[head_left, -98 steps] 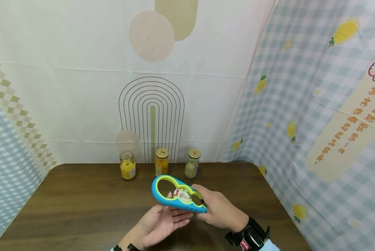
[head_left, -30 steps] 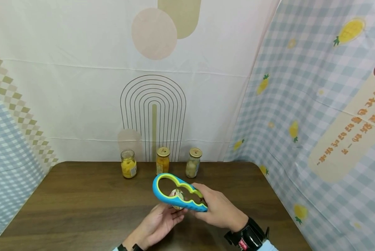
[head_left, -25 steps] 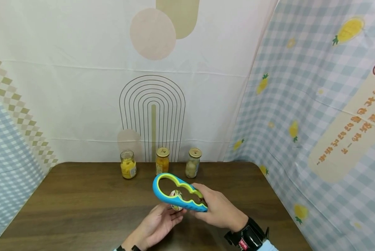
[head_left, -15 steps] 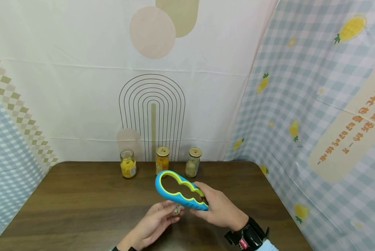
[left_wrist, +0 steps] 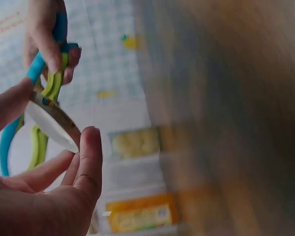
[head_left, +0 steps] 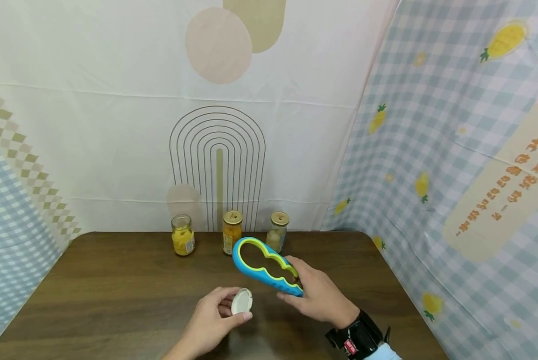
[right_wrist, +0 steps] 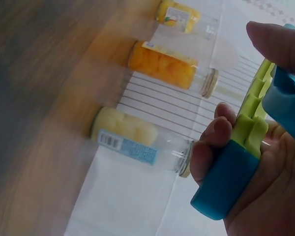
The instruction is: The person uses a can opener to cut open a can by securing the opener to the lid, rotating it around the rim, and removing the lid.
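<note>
My left hand [head_left: 208, 320] pinches a jar lid [head_left: 242, 302] by its edge between thumb and fingers, tilted so its white inside faces the head camera. In the left wrist view the lid [left_wrist: 50, 127] shows its pale underside and a printed rim. Up and to the right, my right hand [head_left: 323, 296] grips the handle end of a blue and lime-green jar opener [head_left: 268, 281]. Its wide loop points left, with nothing inside it. The right wrist view shows the fingers [right_wrist: 219, 132] curled round the opener [right_wrist: 228, 179].
At the back of the dark wooden table [head_left: 116, 290] stand a lidless jar of yellow fruit [head_left: 183, 240], a lidded jar of orange fruit [head_left: 232, 235] and a lidded jar of pale fruit [head_left: 277, 237]. Patterned cloths [head_left: 116, 150] hang behind and beside the table.
The lid, earlier seen at the opener's loop with its printed top showing, has come away left in my left hand and been turned over. The right hand has moved the opener slightly right and up.
</note>
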A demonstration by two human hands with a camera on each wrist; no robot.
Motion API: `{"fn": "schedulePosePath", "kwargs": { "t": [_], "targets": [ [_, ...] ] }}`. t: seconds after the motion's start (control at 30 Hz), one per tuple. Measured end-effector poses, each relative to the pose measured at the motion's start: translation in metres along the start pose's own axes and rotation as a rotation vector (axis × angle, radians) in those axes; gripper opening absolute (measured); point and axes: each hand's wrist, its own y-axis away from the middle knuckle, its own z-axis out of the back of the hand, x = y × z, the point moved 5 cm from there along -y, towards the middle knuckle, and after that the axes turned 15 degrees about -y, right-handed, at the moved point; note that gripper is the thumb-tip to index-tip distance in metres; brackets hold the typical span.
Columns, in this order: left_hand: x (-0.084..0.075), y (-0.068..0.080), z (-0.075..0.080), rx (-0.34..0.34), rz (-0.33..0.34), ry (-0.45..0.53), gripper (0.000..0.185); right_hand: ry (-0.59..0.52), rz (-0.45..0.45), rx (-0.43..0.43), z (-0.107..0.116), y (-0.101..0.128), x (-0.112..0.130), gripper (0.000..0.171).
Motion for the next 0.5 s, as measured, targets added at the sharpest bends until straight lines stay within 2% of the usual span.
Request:
{"fn": "schedulePosePath", "kwargs": {
  "t": [0.1,0.23,0.5],
  "targets": [
    [0.001,0.003,0.008,-0.038,-0.017,-0.115,0.061,0.033,-0.021,-0.009,0.0,0.0,-0.005,0.079],
    [0.006,0.008,0.016,-0.05,-0.024,-0.238,0.058,0.042,-0.037,-0.019,0.001,0.001,-0.008,0.08],
    [0.016,0.012,0.019,-0.049,-0.004,-0.312,0.056,0.025,-0.029,-0.027,0.001,-0.001,-0.008,0.078]
  ]
}}
